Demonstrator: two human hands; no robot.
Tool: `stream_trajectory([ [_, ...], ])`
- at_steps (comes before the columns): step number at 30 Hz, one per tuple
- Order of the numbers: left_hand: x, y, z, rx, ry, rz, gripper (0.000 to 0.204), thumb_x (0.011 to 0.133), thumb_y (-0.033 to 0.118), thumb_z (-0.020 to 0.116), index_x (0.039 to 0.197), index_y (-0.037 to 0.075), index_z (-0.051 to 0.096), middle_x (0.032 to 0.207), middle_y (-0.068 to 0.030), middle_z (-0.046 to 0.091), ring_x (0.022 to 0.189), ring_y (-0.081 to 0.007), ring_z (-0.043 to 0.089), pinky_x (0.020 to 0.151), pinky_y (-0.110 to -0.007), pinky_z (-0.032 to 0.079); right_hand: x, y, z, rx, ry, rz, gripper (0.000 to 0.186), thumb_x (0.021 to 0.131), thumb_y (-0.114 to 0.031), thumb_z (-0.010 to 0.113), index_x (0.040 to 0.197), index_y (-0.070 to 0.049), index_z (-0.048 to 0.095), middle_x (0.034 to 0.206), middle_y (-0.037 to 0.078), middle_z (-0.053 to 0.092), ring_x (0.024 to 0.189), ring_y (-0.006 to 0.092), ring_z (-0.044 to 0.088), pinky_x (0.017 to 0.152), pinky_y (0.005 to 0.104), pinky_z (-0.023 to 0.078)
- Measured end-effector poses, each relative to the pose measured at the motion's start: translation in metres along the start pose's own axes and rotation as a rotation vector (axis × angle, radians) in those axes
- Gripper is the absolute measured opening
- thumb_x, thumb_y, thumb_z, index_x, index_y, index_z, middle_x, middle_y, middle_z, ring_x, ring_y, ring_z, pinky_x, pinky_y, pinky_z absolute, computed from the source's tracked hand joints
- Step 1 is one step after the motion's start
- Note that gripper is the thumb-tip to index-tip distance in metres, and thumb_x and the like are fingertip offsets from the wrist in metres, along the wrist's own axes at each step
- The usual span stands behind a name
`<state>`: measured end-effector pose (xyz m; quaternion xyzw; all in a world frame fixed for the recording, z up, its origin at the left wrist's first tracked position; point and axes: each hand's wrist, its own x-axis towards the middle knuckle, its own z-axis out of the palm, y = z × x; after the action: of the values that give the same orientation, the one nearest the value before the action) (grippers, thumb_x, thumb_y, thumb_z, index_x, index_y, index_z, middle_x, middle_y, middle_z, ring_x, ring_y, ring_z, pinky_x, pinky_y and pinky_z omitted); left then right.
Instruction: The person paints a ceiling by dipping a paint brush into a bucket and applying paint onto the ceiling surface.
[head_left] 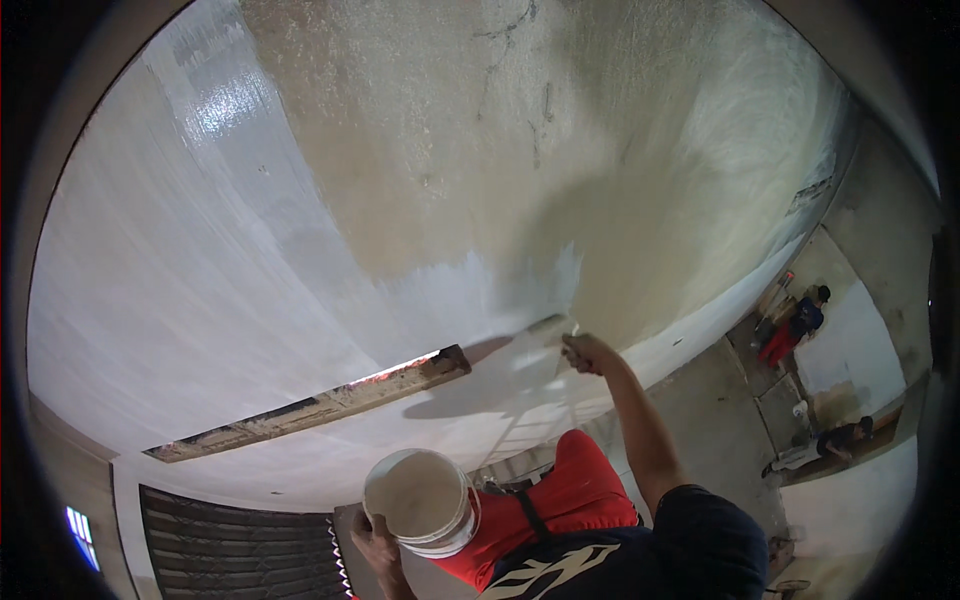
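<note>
My left hand (376, 543) grips the rim of a white plastic bucket (440, 540) with a thin wire handle. The bucket is tilted so that its greyish inside shows, though I cannot tell how full it is. Stretched out toward the wall (400, 190), my right hand (585, 354) is closed round the handle of a paintbrush (553, 326). The brush lies against or very near the wall, and its bristles are hard to make out. White coating covers the wall's left and lower parts, while the middle is bare beige with dark cracks.
A long slot (320, 408) with rough edges is cut into the wall below the brush. Dark slatted shutter (240, 530) at lower left. A ladder (525, 465) stands near my red-trousered leg. Two other people (803, 318) are farther off at right, near another partly white wall.
</note>
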<state>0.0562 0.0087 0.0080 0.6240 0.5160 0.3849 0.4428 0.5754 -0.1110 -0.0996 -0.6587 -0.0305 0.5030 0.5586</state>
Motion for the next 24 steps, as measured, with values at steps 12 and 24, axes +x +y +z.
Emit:
stream_trajectory([
  [12, 0.006, -0.02, -0.007, -0.031, -0.081, 0.047, 0.039, 0.09, 0.031, 0.062, 0.081, -0.007, 0.057, 0.069, -0.005, 0.056, 0.067, -0.0125, 0.045, 0.057, -0.031, 0.037, -0.125, -0.104, 0.042, 0.081, -0.143, -0.42, 0.04, 0.098, -0.048, 0.057, 0.09, -0.009, 0.054, 0.057, -0.008, 0.037, 0.041, 0.0031, 0.028, 0.035, 0.0226, 0.021],
  [24, 0.002, -0.021, -0.01, 0.009, -0.042, -0.008, 0.036, 0.088, 0.028, 0.061, 0.079, -0.006, 0.057, 0.068, -0.0033, 0.053, 0.064, -0.0115, 0.044, 0.054, -0.031, 0.035, -0.01, -0.017, 0.007, 0.024, -0.053, -0.055, 0.042, 0.102, -0.046, 0.051, 0.09, -0.006, 0.055, 0.057, -0.004, 0.038, 0.041, 0.005, 0.031, 0.035, 0.0218, 0.023],
])
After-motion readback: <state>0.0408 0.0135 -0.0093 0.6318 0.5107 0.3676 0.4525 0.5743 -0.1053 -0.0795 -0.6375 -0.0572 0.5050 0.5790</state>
